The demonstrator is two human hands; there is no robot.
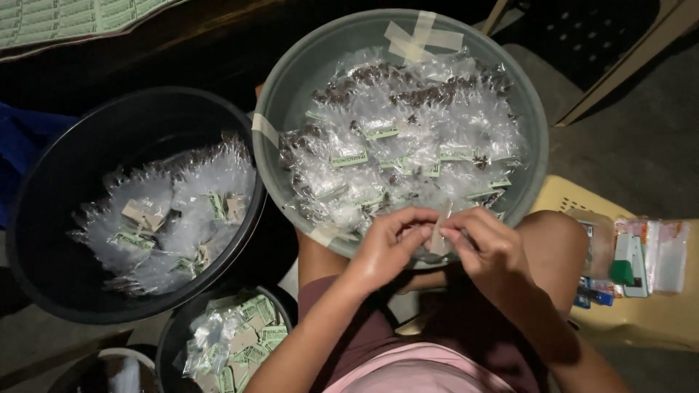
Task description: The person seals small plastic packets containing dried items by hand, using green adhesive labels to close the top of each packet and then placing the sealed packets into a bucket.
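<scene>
At the six o'clock edge of the view, over the person's lap, the left hand (389, 244) and the right hand (484, 244) meet fingertip to fingertip, both pinched shut on a small clear plastic packet (439, 236) held between them, just above the near rim of the grey basin (291, 69). The packet sits right at the basin's six o'clock edge, partly hidden by the fingers, so what is inside it cannot be made out. The basin rests on the person's knees and is heaped with clear packets (408, 138), many with a small green label, and darker brown contents showing toward its twelve o'clock side; strips of pale tape patch its rim. At three o'clock from the hands, a yellow plastic stool (655, 320) carries a stapler (628, 266) with a green part and some clear bags (670, 251). At eight o'clock, a small black bucket (178, 331) holds loose green labels mixed with a few packets. At nine to ten o'clock, well apart from the hands, a large black tub (51, 240) contains a shallower layer of packets. At eleven o'clock, far off, lies a sheet of green labels (65, 18).
</scene>
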